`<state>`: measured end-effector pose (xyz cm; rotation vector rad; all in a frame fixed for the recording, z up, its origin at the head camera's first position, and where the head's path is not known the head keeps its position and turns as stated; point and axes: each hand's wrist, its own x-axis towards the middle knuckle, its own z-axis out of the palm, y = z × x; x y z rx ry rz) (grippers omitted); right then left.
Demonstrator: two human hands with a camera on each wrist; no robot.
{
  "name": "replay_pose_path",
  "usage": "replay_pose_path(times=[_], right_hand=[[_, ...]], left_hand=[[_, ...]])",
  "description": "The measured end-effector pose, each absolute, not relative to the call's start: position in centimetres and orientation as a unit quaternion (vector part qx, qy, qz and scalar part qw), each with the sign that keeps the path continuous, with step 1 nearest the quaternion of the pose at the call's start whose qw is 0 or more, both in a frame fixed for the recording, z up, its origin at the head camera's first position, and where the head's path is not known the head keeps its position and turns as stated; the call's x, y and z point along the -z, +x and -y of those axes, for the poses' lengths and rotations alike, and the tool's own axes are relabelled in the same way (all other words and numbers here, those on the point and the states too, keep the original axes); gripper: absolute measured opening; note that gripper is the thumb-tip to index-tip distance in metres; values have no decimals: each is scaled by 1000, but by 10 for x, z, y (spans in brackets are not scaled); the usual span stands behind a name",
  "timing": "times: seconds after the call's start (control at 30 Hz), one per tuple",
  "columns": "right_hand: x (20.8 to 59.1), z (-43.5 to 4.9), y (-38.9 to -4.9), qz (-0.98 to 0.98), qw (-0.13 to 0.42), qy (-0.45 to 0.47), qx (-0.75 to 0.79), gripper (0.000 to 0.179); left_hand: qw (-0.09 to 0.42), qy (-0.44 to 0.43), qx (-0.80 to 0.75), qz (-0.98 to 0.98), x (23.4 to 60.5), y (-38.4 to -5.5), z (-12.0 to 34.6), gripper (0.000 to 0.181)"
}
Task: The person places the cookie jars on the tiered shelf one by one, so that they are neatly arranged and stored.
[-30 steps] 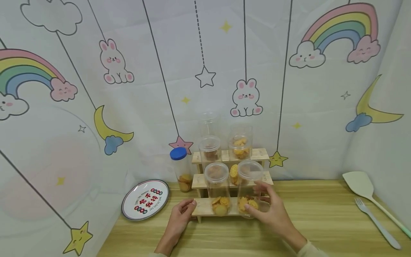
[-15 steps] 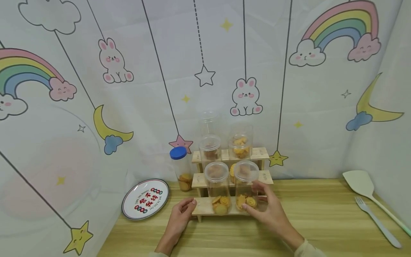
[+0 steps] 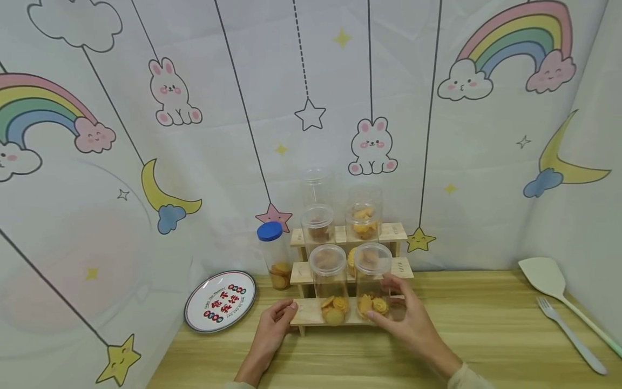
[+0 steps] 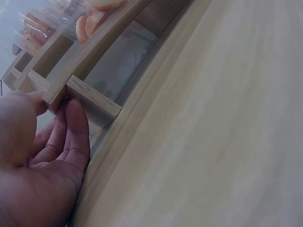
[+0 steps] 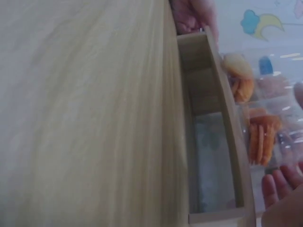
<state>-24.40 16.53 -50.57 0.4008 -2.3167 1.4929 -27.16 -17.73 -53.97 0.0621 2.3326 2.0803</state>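
Note:
A three-tier wooden shelf stand [image 3: 306, 312] stands on the table. My left hand [image 3: 272, 327] pinches the left end of its lowest board; in the left wrist view the thumb lies above the board and the fingers curl beneath. My right hand [image 3: 410, 319] holds a clear plastic jar [image 3: 371, 283] of cookies from its right side, thumb in front. This jar stands upright on the lowest board, beside another clear jar [image 3: 329, 286] with cookies. In the right wrist view the right fingers [image 5: 281, 187] show beside the jar, partly cut off by the frame.
More clear jars, including a cookie jar [image 3: 363, 224], stand on the upper tiers. Left of the stand are a blue-lidded jar [image 3: 274, 256] and a white plate [image 3: 218, 302] leaning on the wall. A fork [image 3: 570, 335] and a pale spatula [image 3: 546, 278] lie at right.
The right hand has shifted its jar slightly left and back, closer to the neighbouring jar on the lowest board. For the last half second both hands have stayed nearly still.

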Motion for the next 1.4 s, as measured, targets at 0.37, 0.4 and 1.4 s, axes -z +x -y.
replay_pose_path(times=[0.37,0.4,1.4], right_hand=[[517,-215,-240,836,207,48,-506,42],[518,-219,-240,839,193,30,-508,44],[527,-237,-245,754,-9,-37,-656,55]], left_hand=[[3,17,-663,-748,541,-273,177,61],[2,17,-664,-748,542,-273,177,60],[-98,-22,-653,-751,524,-291,191,41]])
